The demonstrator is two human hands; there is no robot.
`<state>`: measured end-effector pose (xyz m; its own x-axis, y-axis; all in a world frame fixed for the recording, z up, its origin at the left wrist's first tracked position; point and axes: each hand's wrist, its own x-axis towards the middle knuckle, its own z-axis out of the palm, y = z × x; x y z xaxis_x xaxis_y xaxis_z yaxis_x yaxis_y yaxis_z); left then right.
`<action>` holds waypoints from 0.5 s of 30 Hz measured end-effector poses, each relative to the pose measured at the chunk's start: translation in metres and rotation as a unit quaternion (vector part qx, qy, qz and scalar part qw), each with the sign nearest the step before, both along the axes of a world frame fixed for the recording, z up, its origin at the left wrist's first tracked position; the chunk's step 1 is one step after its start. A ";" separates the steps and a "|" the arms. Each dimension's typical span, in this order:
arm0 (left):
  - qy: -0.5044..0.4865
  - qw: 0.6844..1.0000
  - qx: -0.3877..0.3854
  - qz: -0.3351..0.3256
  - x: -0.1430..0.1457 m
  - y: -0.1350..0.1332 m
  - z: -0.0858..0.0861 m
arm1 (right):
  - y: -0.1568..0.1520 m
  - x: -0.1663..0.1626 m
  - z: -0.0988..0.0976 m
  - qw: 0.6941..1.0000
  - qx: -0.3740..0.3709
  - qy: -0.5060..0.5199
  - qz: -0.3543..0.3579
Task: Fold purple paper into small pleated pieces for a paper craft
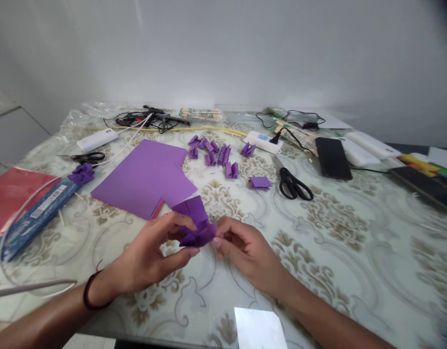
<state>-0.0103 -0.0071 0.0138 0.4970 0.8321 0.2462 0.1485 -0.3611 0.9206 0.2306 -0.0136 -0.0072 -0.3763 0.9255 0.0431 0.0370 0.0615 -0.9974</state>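
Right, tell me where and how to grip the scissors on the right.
Probably best by the black handles, coming from the near right: they lie toward that side, while the metal blades point away, toward the white power strip.

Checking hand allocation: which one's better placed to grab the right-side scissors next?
Right, likely: the right hand is nearer those scissors, while the left hand grips the folded purple paper.

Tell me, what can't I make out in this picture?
All from the head view:
Held purple paper: its underside, hidden by folds and the left hand.
Right hand: whether it pinches or merely touches the paper; fingertips partly hidden by it.
White sheet: lower end cut off by the bottom edge.
Blue packet: small print too tiny to read.
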 end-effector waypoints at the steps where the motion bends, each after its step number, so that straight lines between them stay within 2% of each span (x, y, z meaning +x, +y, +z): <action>1: 0.015 1.000 0.015 -0.003 -0.001 0.001 0.002 | 0.000 0.000 0.000 1.000 0.002 -0.003 -0.003; 4: 0.060 0.997 0.046 -0.007 -0.004 0.002 0.007 | 0.001 0.000 0.000 1.000 0.015 -0.017 -0.011; 6: 0.057 0.998 0.033 -0.006 -0.007 0.001 0.010 | 0.001 0.000 0.001 0.999 0.039 -0.032 -0.017; 10: 0.023 0.999 -0.009 0.022 -0.007 0.001 0.010 | 0.001 -0.001 0.006 0.990 0.116 -0.067 -0.039; 15: 0.062 0.997 0.018 0.041 -0.001 0.004 0.009 | 0.000 -0.003 0.007 0.974 0.193 -0.100 -0.060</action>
